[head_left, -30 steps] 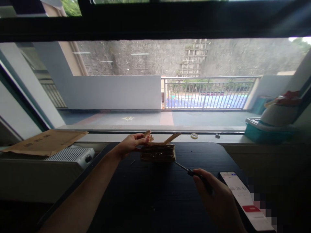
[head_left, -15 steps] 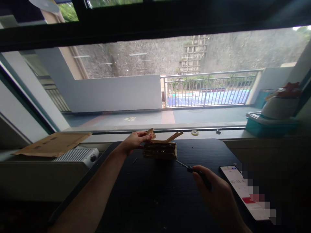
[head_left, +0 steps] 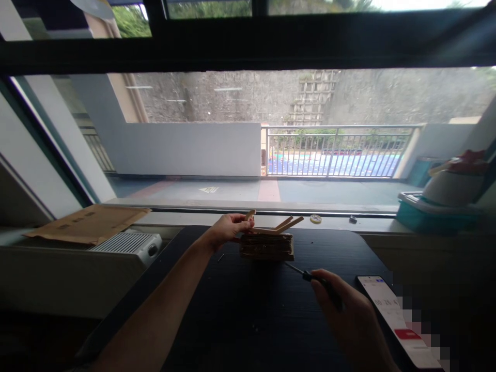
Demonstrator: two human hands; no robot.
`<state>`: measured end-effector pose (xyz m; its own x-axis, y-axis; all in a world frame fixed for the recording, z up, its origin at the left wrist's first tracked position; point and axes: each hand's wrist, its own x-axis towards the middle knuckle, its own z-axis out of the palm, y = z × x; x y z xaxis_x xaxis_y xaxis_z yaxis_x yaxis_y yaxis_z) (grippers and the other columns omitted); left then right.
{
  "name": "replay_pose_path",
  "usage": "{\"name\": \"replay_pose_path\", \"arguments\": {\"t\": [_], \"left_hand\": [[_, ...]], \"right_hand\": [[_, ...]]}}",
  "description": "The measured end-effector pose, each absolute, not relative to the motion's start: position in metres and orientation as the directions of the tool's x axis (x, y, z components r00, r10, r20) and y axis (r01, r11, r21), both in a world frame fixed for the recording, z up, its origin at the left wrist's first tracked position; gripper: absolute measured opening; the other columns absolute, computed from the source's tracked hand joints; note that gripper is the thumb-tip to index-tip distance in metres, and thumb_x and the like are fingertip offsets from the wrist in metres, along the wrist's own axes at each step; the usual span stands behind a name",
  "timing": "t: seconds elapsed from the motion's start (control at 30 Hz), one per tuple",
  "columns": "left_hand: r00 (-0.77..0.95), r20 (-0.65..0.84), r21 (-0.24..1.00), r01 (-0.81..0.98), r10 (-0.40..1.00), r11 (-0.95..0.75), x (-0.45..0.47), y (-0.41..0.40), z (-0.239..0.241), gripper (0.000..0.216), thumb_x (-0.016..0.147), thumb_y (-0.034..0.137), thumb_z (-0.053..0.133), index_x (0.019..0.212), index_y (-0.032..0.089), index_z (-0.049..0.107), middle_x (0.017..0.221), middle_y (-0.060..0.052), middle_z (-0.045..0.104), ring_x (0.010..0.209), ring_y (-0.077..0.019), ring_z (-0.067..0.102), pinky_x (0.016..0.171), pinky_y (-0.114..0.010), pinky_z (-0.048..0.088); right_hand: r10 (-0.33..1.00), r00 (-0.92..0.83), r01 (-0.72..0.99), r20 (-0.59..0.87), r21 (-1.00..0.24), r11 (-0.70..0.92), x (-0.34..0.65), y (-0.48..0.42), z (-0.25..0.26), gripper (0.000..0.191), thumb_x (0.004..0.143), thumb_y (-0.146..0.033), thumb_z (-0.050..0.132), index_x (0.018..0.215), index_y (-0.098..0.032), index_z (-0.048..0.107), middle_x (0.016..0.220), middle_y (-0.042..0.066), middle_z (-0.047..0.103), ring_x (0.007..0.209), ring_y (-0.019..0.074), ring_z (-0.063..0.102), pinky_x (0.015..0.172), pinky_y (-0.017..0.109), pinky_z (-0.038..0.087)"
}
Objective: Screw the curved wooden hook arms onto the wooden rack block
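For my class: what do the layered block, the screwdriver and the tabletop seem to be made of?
Layered block: rough, brown cardboard or wood; stacked layers show, but dim light leaves it open.
Screwdriver: probably metal along the shaft, which looks grey and smooth; its dark handle may be plastic.
Tabletop: black, low-gloss, perhaps laminate or painted wood; faint grain-like lines show.

Hands (head_left: 229, 230) (head_left: 354, 305): two. Block (head_left: 267, 247), screwdriver (head_left: 307, 276), phone (head_left: 389, 308): one each.

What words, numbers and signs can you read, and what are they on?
"00 2" starts the big number on the phone; later digits and smaller writing are too blurred.
Brown paper: printed marks, too blurred.
Triangle sign on the floor outside: marks too small.
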<state>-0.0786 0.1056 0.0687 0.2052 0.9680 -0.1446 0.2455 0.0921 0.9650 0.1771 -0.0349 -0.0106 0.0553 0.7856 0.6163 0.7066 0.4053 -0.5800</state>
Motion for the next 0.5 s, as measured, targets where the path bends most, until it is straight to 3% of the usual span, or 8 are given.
{"name": "replay_pose_path", "arguments": {"t": [0.3, 0.5], "left_hand": [[0.22, -0.096, 0.961, 0.275, 0.971, 0.032, -0.076, 0.099, 0.069, 0.044, 0.063, 0.043, 0.077, 0.095, 0.014, 0.069, 0.095, -0.008, 0.07, 0.087, -0.023, 0.063, 0.07, -0.033, 0.049], [0.232, 0.091, 0.96, 0.237, 0.969, -0.147, -0.075, 0.07, 0.038, 0.047, 0.069, 0.044, 0.073, 0.104, 0.014, 0.068, 0.104, -0.009, 0.071, 0.099, -0.0262, 0.064, 0.085, -0.036, 0.049]], "right_hand": [[0.823, 0.061, 0.691, 0.565, -0.619, 0.374, 0.176, -0.036, -0.013, 0.024, 0.089, -0.037, 0.052, 0.101, -0.022, 0.066, 0.085, 0.002, 0.073, 0.07, 0.0155, 0.069, 0.059, 0.022, 0.054], [0.878, -0.015, 0.715, 0.478, -0.609, 0.344, 0.188, -0.048, -0.008, 0.021, 0.089, -0.038, 0.052, 0.096, -0.024, 0.067, 0.079, -0.001, 0.072, 0.065, 0.0141, 0.066, 0.054, 0.021, 0.049]]}}
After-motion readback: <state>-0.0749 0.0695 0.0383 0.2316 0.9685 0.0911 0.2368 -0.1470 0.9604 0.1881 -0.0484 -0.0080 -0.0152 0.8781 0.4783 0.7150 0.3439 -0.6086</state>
